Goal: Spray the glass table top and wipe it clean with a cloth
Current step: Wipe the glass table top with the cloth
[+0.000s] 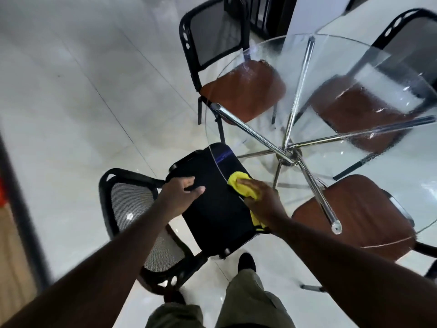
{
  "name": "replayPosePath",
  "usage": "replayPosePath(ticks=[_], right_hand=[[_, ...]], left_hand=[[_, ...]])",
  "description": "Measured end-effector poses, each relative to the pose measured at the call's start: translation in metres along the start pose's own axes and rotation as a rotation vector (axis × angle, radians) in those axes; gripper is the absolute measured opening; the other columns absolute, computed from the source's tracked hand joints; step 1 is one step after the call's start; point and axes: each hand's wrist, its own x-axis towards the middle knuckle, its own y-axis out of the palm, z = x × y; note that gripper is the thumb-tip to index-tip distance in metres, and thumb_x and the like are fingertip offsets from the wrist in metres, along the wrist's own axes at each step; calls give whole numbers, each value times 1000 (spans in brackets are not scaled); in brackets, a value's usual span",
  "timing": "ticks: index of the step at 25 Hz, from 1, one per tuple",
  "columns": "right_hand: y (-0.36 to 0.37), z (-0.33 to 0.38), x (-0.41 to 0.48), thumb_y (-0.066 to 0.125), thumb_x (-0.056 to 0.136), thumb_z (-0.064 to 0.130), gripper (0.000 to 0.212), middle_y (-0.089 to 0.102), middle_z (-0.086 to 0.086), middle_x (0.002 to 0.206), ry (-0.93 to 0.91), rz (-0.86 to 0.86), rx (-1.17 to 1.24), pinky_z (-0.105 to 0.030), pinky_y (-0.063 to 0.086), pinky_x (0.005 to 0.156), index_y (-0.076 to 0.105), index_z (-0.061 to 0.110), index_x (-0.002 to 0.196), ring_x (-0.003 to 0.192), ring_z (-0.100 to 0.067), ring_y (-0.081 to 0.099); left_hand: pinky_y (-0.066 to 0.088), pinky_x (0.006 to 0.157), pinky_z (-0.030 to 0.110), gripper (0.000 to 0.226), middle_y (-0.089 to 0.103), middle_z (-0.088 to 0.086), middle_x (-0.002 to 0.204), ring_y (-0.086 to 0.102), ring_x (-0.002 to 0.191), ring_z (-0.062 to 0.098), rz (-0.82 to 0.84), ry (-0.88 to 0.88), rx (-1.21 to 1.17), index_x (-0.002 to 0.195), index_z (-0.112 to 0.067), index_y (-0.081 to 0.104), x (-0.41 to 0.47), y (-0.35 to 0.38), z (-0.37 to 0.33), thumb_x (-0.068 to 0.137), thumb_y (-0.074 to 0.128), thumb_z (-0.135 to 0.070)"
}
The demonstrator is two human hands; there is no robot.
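Note:
The round glass table top [354, 162] fills the right half of the view, with chrome legs [290, 152] under it and streaks of white spray foam on its far side. My right hand [260, 200] presses a yellow cloth [238, 183] onto the near left rim of the glass. My left hand [182, 192] hovers over or rests on the black seat of the nearest chair [212, 209], fingers loosely extended, holding nothing. No spray bottle is in view.
Several chairs ring the table: a black-seated one at my knees and three brown-seated ones [243, 91] tucked under the glass. A glossy tiled floor [82, 91] lies to the left. A wooden edge [14, 245] runs along the far left.

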Motion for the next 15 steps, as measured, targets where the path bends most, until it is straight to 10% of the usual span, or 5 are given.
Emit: replayPosePath(ticks=[3,8,15], right_hand=[[-2,76,11,72,80,2,60,77,9,101,199,48,407,-15,52,64,75,41,126,61,7,61],[20,207,20,67,85,7,41,75,-13,98,383,-15,1091,-41,61,79,74,23,122,79,-28,71],[68,391,15,70,91,49,60,58,-23,153,92,164,1533,-70,39,117,68,20,144,143,-44,55]], left_hand=[[46,83,3,52,69,1,134,69,111,8,42,94,-33,139,-11,64,-36,-48,24,94,74,-36],[39,68,-4,32,77,-9,102,62,78,-22,-69,260,-78,119,-20,76,-69,-161,81,94,74,-40],[46,82,10,29,77,-17,105,68,94,-4,-216,452,-23,106,-25,79,-84,-364,137,91,73,-49]])
